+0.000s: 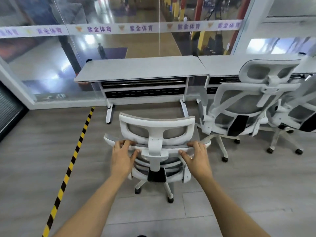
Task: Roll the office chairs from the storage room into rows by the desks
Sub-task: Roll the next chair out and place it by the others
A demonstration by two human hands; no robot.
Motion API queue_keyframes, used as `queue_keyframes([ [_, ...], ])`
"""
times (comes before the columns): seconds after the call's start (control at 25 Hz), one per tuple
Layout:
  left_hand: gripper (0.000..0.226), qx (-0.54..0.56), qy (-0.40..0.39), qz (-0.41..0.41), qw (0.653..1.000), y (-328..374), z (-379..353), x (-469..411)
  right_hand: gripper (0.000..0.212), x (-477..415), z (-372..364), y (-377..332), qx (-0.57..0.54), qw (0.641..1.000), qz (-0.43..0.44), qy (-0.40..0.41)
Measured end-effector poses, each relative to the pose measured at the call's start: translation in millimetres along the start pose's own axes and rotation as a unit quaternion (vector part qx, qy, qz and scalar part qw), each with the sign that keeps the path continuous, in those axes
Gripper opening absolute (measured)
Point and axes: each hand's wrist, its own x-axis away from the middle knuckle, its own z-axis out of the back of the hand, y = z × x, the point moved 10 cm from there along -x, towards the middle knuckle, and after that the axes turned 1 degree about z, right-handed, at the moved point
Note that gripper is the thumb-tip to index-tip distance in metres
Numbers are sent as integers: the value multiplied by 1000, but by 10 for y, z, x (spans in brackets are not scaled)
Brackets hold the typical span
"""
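A white office chair [156, 127] with grey mesh stands right in front of me, its back toward me, facing a grey desk [136, 69]. My left hand [122, 155] grips the top edge of the chair's backrest left of the headrest post. My right hand [197, 157] grips the same edge on the right side. Fingers curl over the rim, thumbs behind. The seat is hidden behind the backrest. To the right, a second white chair [242, 103] faces a second grey desk [225, 63], and a third chair [301, 113] is cut off by the frame.
A glass wall [119, 41] with a printed band runs behind the desks. A yellow and black striped tape line [71, 161] crosses the grey floor on the left. A white pillar [248, 31] stands at the back right. Open floor lies left of the chair.
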Motion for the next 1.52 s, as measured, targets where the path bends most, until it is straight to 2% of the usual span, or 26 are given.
queue_keyframes([
  [0.16, 26, -9, -4, -12, 1000, 34, -363, -1131, 30, -1102, -224, 90, 34, 999, 23, -12],
  [0.48, 28, -22, -31, -21, 999, 76, -921, -3114, 27, -3020, -653, 216, 54, 998, -1, -12],
  [0.8, 29, -71, -41, -27, 996, 49, -1138, -4236, 25, -3964, -988, 214, 50, 998, -27, -15],
  [0.96, 32, -94, -56, -30, 994, 42, -1201, -4316, 26, -4032, -1047, 227, 59, 998, -14, -26],
  [1.12, 48, -117, -100, -30, 988, 55, -1219, -4101, 30, -3968, -1000, 109, 111, 993, 18, -36],
  [1.2, 46, -116, -105, -27, 987, 107, -1135, -3894, 35, -3867, -994, -37, 125, 991, 44, -34],
  [1.4, 33, -122, -33, -21, 992, 408, -607, -3061, 35, -3448, -1101, -588, 101, 985, 114, -83],
  [1.52, 29, -147, 32, 12, 989, 485, -219, -2379, 32, -2994, -1221, -1014, 76, 968, 202, -129],
])
